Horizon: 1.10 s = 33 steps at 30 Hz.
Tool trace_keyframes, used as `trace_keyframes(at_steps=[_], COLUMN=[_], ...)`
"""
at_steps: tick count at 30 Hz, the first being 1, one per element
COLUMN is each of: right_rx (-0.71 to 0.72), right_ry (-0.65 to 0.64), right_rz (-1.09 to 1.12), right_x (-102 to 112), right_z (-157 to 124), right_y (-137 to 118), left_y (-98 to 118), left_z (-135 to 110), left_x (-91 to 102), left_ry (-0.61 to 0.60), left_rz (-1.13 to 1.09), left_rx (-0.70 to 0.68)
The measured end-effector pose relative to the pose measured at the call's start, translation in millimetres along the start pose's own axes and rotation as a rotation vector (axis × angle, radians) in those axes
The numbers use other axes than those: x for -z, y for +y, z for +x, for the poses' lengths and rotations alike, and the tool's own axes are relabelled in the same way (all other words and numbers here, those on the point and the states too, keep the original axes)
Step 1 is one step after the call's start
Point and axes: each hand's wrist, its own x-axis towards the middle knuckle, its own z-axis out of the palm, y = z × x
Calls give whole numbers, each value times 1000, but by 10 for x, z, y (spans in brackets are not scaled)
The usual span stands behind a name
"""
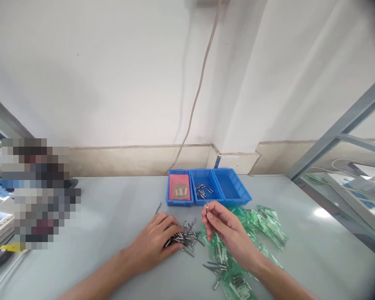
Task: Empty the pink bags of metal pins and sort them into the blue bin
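Note:
My right hand point(225, 229) pinches a small metal pin point(207, 207) upright between thumb and fingertips, just in front of the blue trays. My left hand point(158, 241) rests palm down on the grey table, fingers curled onto a loose pile of metal pins point(186, 238). Three blue trays stand side by side at the back: the left tray point(179, 203) holds a pink sheet with a few small parts, the middle tray point(206, 201) holds several pins, the right tray point(234, 189) looks empty.
Green plastic bags point(262, 225) with pins lie heaped under and right of my right hand. More pins point(214, 268) lie near my right wrist. A cable point(196, 96) hangs down the wall. A metal frame point(334, 137) stands at right. A blurred area sits at left.

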Motion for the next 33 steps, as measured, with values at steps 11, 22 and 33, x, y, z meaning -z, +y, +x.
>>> trace_keyframes(at_steps=[11,22,33], right_rx=[34,13,101], right_ry=[12,52,91], right_rz=[-185,-232,-491], right_x=[-21,-51,-15], right_z=[-62,-45,-62], right_y=[43,-45,68], left_y=[7,11,0], left_z=[0,0,-10], left_x=[9,6,-5], left_ry=[-12,-10,-12], left_rz=[0,25,21], left_rx=[14,19,27])
